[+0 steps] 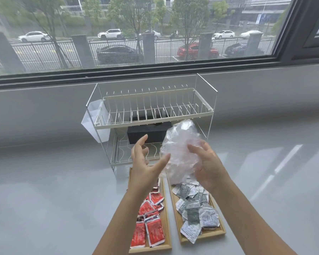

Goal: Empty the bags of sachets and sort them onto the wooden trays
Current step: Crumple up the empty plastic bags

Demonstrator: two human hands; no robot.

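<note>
Soft, bright daylight pours in through the wide window (136,34) ahead, even and overcast-looking, with no hard shadows anywhere. The glossy pale bench (44,190) shows pale streaks of window glare on its right side and a faint reflection under the wire rack (151,107). The wide-angle lens bows the window frame and the sill toward the edges. The trees and cars outside look smeared and soft, and the crumpled clear bag (180,150) is slightly blurred, its surface catching white highlights.
</note>
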